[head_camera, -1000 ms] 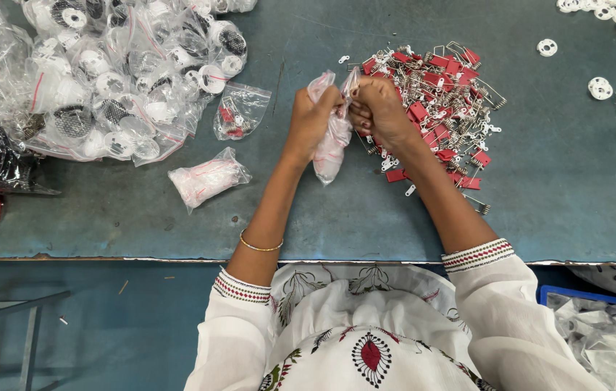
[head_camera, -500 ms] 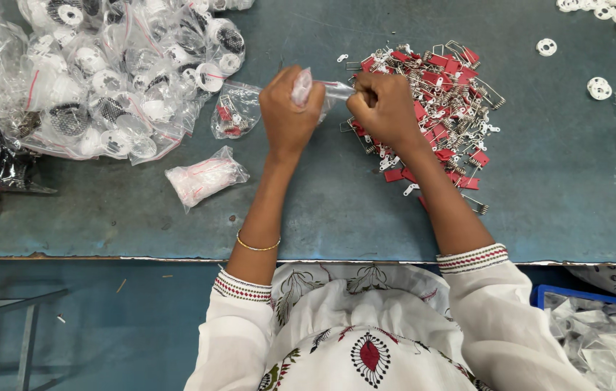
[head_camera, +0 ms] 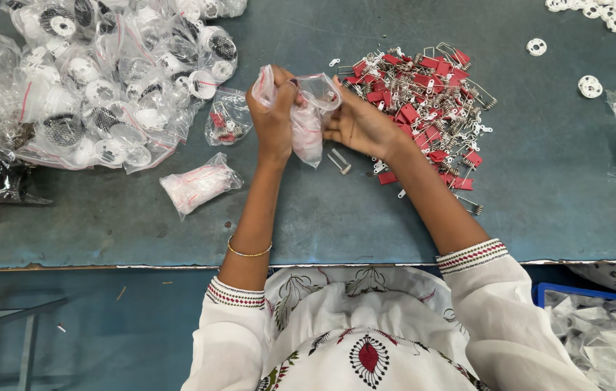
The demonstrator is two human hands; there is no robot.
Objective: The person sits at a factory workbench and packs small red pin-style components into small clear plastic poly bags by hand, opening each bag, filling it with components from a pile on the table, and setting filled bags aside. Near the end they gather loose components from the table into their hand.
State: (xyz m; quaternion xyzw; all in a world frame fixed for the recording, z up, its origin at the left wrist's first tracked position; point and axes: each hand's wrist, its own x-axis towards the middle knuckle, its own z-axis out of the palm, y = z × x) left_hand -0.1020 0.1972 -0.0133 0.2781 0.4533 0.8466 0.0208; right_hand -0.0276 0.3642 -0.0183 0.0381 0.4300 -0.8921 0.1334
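My left hand [head_camera: 273,114] and my right hand [head_camera: 360,124] together hold a small clear plastic bag [head_camera: 309,119] above the blue-grey table [head_camera: 539,195]. The left hand grips the bag's mouth and side. The right hand's fingers pinch the other side of the mouth, palm turned up. Just right of the right hand lies a pile of red clips with metal springs [head_camera: 427,108]. One loose metal spring piece [head_camera: 338,161] lies on the table under the bag.
Two small filled bags [head_camera: 199,185] [head_camera: 227,119] lie left of my hands. A heap of bagged white and black round parts [head_camera: 98,80] fills the far left. Loose white rings [head_camera: 589,85] sit at the far right. A blue bin [head_camera: 605,329] stands below the table edge.
My hands have come apart at the bag's mouth and spread it open. The right hand has turned palm up. A metal spring piece now lies under the bag.
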